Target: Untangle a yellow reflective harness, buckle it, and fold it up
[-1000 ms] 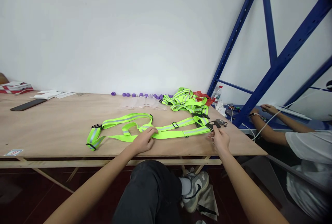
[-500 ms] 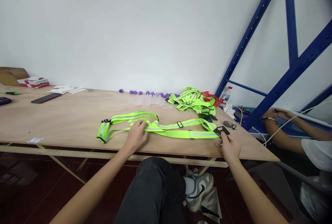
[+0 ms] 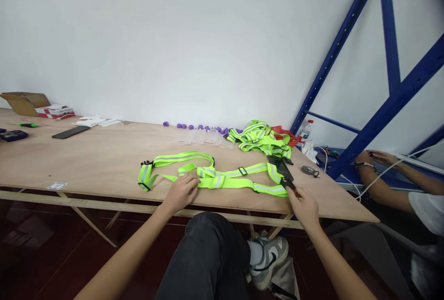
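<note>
A neon yellow-green reflective strap vest lies spread flat on the plywood table. My left hand rests on its near strap around the middle, fingers curled over the webbing. My right hand is at the vest's right end, fingertips on the black buckle piece there. A pile of more neon vests sits further back, beside something red.
Small purple caps line the wall. A dark phone, papers, a green marker and a cardboard box lie at far left. A round metal disc and a bottle stand right. Another person's arms work by the blue rack.
My left hand has slid along the strap toward me, bunching it in the middle. My right hand has pulled the black buckle end nearer the table's front edge. My view has shifted left.
</note>
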Demonstrator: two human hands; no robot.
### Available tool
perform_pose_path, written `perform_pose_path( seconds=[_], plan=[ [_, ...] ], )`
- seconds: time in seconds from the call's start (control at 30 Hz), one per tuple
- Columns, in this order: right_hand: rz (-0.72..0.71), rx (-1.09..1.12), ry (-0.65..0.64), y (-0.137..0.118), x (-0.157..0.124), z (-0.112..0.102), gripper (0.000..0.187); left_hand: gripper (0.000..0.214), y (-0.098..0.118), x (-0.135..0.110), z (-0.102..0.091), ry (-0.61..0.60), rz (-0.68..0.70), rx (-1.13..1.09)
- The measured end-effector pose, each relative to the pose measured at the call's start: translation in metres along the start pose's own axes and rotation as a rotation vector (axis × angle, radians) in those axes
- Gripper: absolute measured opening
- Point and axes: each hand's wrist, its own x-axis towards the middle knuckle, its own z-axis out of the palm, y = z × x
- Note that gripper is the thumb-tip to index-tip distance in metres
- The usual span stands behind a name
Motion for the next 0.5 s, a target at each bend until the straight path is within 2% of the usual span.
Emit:
perform_pose_path(
  seconds=[0.1,0.2,0.3,0.37,0.5],
  plan=[
    [-0.393,-0.298,-0.033,-0.004,-0.007,0.002,0.038,0.019,0.004,0.002,0.001,-0.094,0.002,-0.031],
    [-0.634,-0.501,-0.140,-0.010,-0.012,0.007,0.038,0.019,0.009,0.011,0.002,-0.191,-0.026,-0.024],
    [-0.684,-0.572,-0.237,-0.019,-0.014,0.011,0.042,0.031,0.014,0.016,0.006,-0.207,-0.083,0.025],
    [-0.672,-0.557,-0.245,-0.030,-0.014,0.012,0.043,0.034,0.017,0.017,0.010,-0.203,-0.103,0.041],
    [-0.595,-0.342,-0.234,-0.074,-0.007,0.021,0.038,0.026,0.020,0.014,0.016,-0.193,-0.065,-0.011]
  ],
)
